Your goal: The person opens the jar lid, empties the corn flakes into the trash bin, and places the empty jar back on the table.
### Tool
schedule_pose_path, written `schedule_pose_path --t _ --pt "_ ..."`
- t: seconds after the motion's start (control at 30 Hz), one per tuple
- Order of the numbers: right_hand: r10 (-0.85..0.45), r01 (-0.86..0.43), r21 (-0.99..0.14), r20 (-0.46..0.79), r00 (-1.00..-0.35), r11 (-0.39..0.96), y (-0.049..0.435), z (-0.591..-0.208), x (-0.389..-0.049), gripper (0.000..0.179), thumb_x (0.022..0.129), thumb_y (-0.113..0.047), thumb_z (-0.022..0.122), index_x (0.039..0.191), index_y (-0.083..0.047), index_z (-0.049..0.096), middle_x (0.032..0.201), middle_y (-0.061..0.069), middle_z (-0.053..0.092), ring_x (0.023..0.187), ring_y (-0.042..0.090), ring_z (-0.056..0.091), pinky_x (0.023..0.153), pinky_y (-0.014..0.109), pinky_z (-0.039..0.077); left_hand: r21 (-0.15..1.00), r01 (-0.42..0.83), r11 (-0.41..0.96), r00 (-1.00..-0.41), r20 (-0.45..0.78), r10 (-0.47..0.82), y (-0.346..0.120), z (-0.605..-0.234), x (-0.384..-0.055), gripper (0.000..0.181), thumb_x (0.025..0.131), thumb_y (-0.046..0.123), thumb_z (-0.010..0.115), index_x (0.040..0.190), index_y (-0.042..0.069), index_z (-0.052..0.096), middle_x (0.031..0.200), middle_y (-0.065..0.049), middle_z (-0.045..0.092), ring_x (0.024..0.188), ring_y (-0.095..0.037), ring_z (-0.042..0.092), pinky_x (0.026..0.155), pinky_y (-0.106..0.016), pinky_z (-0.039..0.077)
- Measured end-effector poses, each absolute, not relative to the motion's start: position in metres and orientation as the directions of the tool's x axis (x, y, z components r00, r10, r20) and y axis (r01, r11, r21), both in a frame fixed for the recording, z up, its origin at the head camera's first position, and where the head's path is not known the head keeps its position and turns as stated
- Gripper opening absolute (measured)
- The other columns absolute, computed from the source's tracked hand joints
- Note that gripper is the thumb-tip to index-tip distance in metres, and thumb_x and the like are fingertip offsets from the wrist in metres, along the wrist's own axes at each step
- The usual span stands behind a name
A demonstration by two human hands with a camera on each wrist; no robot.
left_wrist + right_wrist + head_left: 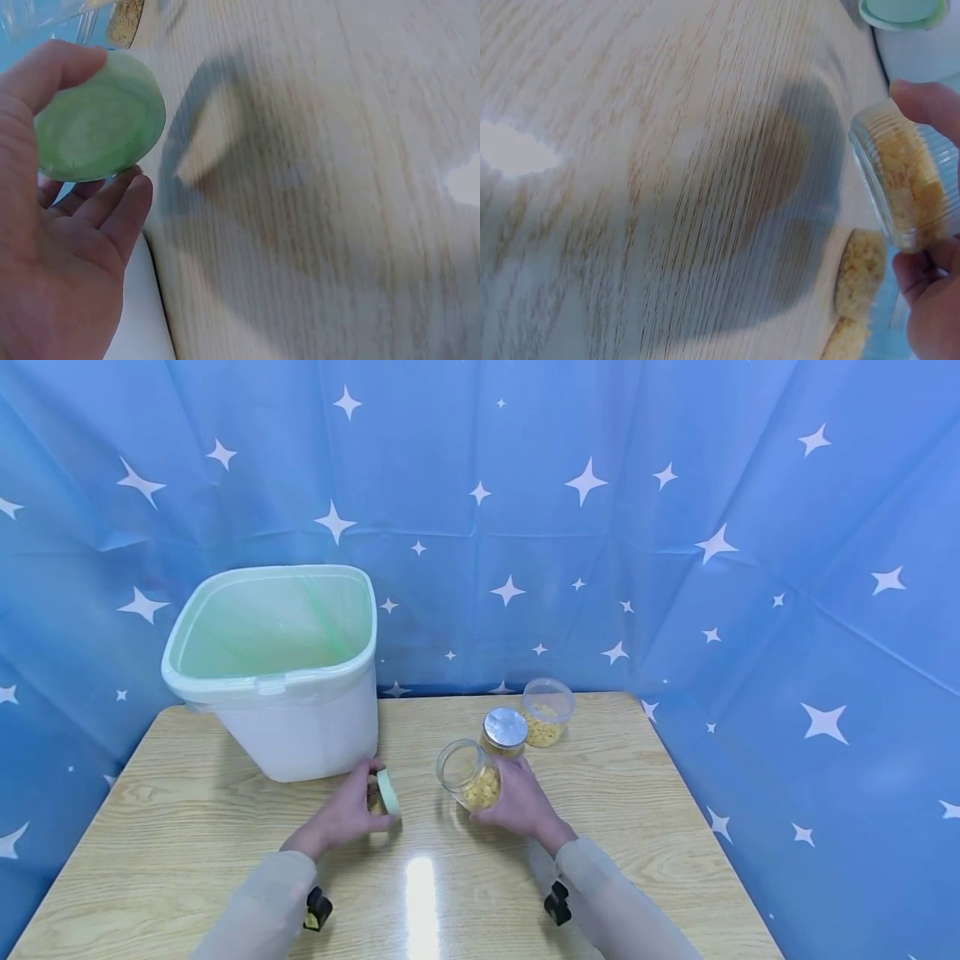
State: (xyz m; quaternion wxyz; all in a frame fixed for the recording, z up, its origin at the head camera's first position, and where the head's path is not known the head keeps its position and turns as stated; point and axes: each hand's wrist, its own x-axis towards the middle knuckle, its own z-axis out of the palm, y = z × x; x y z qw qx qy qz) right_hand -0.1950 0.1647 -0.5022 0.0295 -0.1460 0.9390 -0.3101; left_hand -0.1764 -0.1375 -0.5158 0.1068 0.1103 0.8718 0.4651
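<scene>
My left hand [348, 810] grips a round pale green lid [112, 120] by its rim, thumb on one side and fingers on the other, beside the white bin. In the head view the lid stands on edge. My right hand [522, 802] holds an open clear jar [907, 176] with yellow flake-like pieces inside. The jar is tilted, its mouth toward the left. Just behind it stand a jar with a silver lid [506, 727] and a clear tub [548, 702] of similar yellow pieces.
A large white bin [322, 685] with a pale green inside stands at the back left of the wooden table [630, 868]. A blue curtain [480, 452] with white stars hangs behind the table and along its sides.
</scene>
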Motion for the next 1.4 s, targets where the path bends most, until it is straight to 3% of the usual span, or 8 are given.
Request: schedule_pose_path --t 0.2,0.47,1.03,1.4 --pt "-0.288 -0.247 -0.591 0.027 -0.957 0.768 0.165 -0.502 -0.194 0.095 0.059 -0.035 0.092 0.141 -0.016 0.048 0.132 -0.001 0.059 0.131 0.026 0.044 0.109 0.045 0.041 0.852 0.065 0.519 -0.951 -0.105 0.291 -0.136 -0.520 -0.177 0.087 0.072 0.010 0.084 0.138 -0.001 0.029 0.125 -0.018 0.051 0.114 -0.027 0.055 0.099 -0.041 0.047" --pt "-0.270 -0.223 -0.583 0.007 -0.963 0.781 0.164 -0.502 -0.193 0.097 0.059 -0.035 0.091 0.143 -0.017 0.046 0.133 0.000 0.059 0.129 0.027 0.044 0.108 0.044 0.043 0.854 0.053 0.518 -0.945 -0.124 0.302 -0.138 -0.523 -0.178 0.095 0.074 0.014 0.083 0.148 -0.003 0.025 0.143 -0.021 0.043 0.130 -0.035 0.048 0.113 -0.051 0.039" --pt "-0.278 -0.227 -0.583 0.001 -0.960 0.781 0.165 -0.502 -0.193 0.098 0.059 -0.037 0.091 0.144 -0.019 0.045 0.133 -0.002 0.059 0.129 0.028 0.045 0.108 0.046 0.043 0.810 0.065 0.583 -0.948 -0.133 0.291 -0.156 -0.524 -0.181 0.094 0.075 0.019 0.083 0.148 -0.003 0.029 0.151 -0.025 0.037 0.137 -0.041 0.040 0.114 -0.056 0.033" --pt "-0.274 -0.224 -0.576 -0.001 -0.962 0.786 0.166 -0.503 -0.193 0.098 0.061 -0.036 0.091 0.145 -0.018 0.044 0.133 -0.001 0.059 0.129 0.028 0.044 0.107 0.046 0.043 0.771 0.143 0.620 -0.943 -0.084 0.323 -0.178 -0.524 -0.180 0.096 0.070 0.019 0.084 0.146 -0.007 0.031 0.150 -0.028 0.036 0.137 -0.045 0.039 0.114 -0.058 0.032"
